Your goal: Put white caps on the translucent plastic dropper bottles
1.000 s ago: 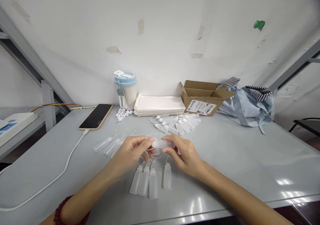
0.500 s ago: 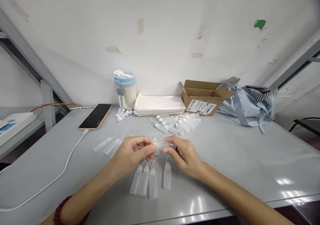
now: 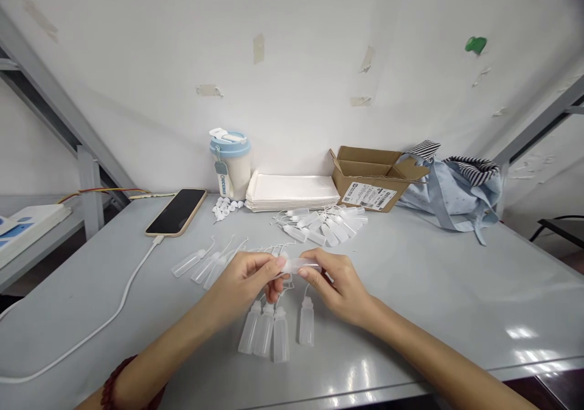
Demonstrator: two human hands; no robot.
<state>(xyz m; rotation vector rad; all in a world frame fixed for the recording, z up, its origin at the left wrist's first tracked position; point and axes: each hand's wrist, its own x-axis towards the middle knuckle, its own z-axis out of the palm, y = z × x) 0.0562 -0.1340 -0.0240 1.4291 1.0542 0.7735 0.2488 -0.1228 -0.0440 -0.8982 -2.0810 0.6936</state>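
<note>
A small translucent plastic bottle [image 3: 298,265] lies sideways between my hands, a little above the table. My right hand [image 3: 335,282] grips its body between thumb and fingers. At the other end, my left hand [image 3: 255,279] pinches the neck, and its fingertips hide the cap area. Below the hands lie several like bottles [image 3: 263,332] with thin curved spouts, and one more bottle [image 3: 306,323] rests apart on the right. Left of my left hand are further spouted bottles [image 3: 188,264], partly hidden by that hand.
A pile of bottles [image 3: 335,224] lies before a stack of white trays [image 3: 292,191] and an open cardboard box [image 3: 369,185]. Small white caps [image 3: 224,207] sit by a blue-lidded cup [image 3: 235,166]. A phone [image 3: 177,212] with a cable is left; a blue cloth bag [image 3: 456,191] is right.
My left thumb and fingers have shifted slightly around the bottle's neck end. My right hand keeps its grip on the body. The whole view has moved a little.
</note>
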